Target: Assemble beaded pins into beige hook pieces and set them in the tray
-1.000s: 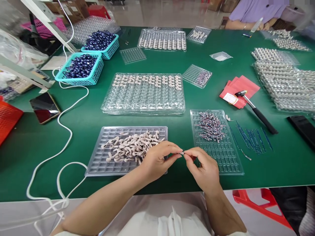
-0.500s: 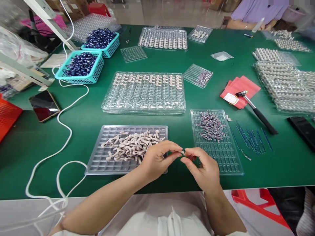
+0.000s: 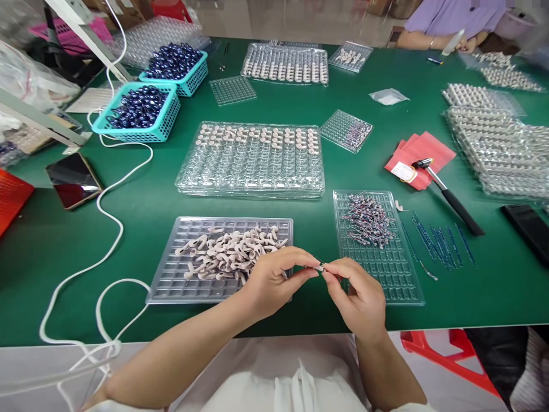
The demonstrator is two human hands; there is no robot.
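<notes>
My left hand (image 3: 277,280) pinches a small white earbud shell (image 3: 319,268) between thumb and fingertips, most of it covered by the fingers. Meeting it from the right, my right hand (image 3: 358,292) has its thumb and forefinger closed at the shell's end; whatever tiny part they grip is too small to make out. Left of the hands, a pile of white earbud shells (image 3: 231,252) lies on a clear plastic tray (image 3: 165,289). Beyond my right hand, small wired components (image 3: 369,220) are heaped on another clear tray (image 3: 386,286).
Behind stands a tray stack (image 3: 251,171) with rows of earbud pieces. Blue baskets (image 3: 158,134) hold dark glossy parts. A hammer (image 3: 450,197) touches red packets (image 3: 422,151), near thin blue strips (image 3: 437,243). A white cable (image 3: 115,223) and phone (image 3: 74,180) lie left. A co-worker (image 3: 450,28) sits opposite.
My right thumb and forefinger have closed together and come up against the end of the earbud shell. My left hand stays nearly in place. The view has shifted slightly.
</notes>
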